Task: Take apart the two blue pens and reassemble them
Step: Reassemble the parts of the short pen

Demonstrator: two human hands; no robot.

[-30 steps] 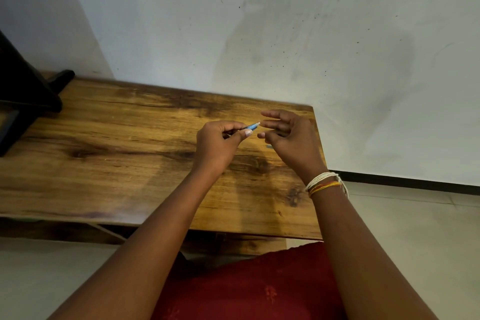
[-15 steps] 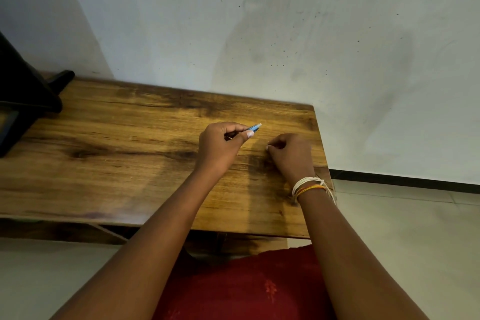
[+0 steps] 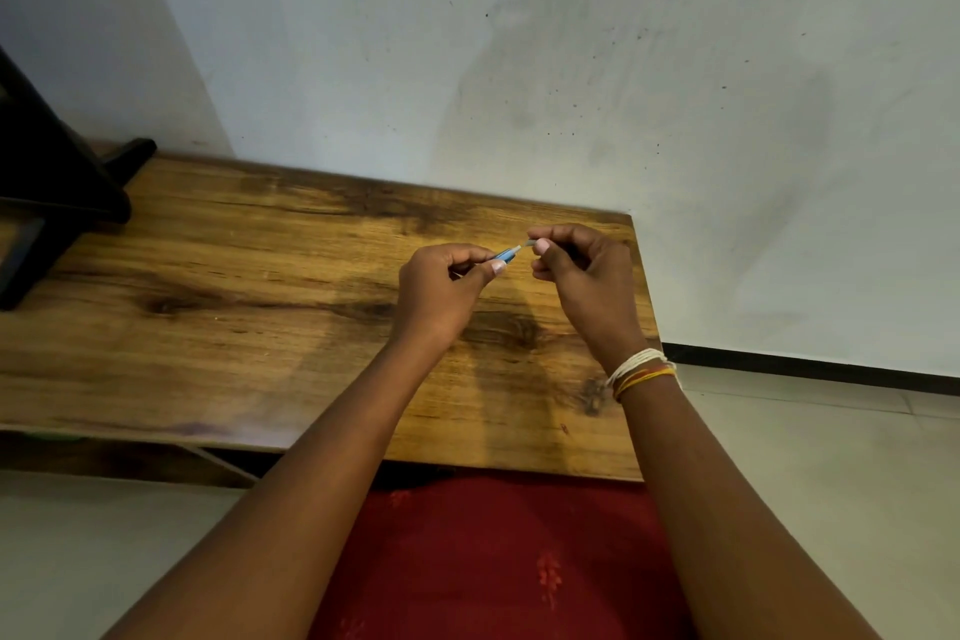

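Both bare forearms reach forward, hands raised close together near the bench's point(image 3: 260, 327) far right corner. The left hand point(image 3: 441, 291) is curled, thumb and forefinger pinching a blue pen barrel point(image 3: 505, 254). The right hand point(image 3: 582, 270), threads around its wrist, pinches a small pale piece point(image 3: 530, 243) at the barrel's tip.

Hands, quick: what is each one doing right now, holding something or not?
Left hand: fingers curled round a blue pen piece.
Right hand: fingers pinch a small pale part at the pen's end; what the part is cannot be told.
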